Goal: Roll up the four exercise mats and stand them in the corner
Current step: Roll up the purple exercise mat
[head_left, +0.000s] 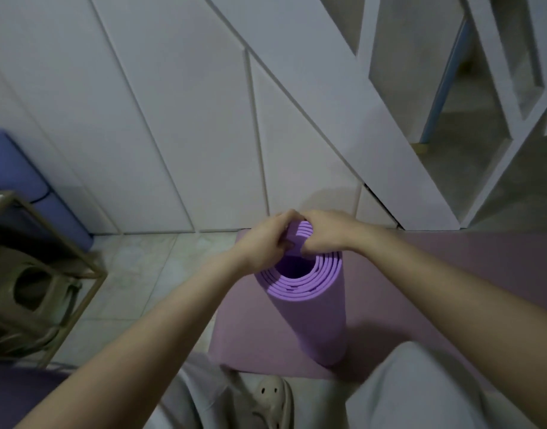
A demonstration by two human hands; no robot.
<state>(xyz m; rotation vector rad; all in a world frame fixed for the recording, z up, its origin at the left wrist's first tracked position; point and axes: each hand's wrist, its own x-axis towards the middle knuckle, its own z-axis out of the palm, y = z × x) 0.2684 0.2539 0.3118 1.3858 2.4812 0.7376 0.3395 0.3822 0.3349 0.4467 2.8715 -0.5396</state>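
Purple rolled mat (309,320) at frame centre, standing on end, lower end on a flat pink-purple mat (250,335) spread on the floor. Both hands at the top rim, touching each other: left hand (266,239) clenched on the rim's left side, right hand (325,233) clenched on the far edge, fingers curled into the coil. Second rolled mat (15,174), blue-purple, leans against the white wall panels (173,119) at the left edge. Metal-frame rack (89,261) lower left. Shoe (272,397) bottom centre.
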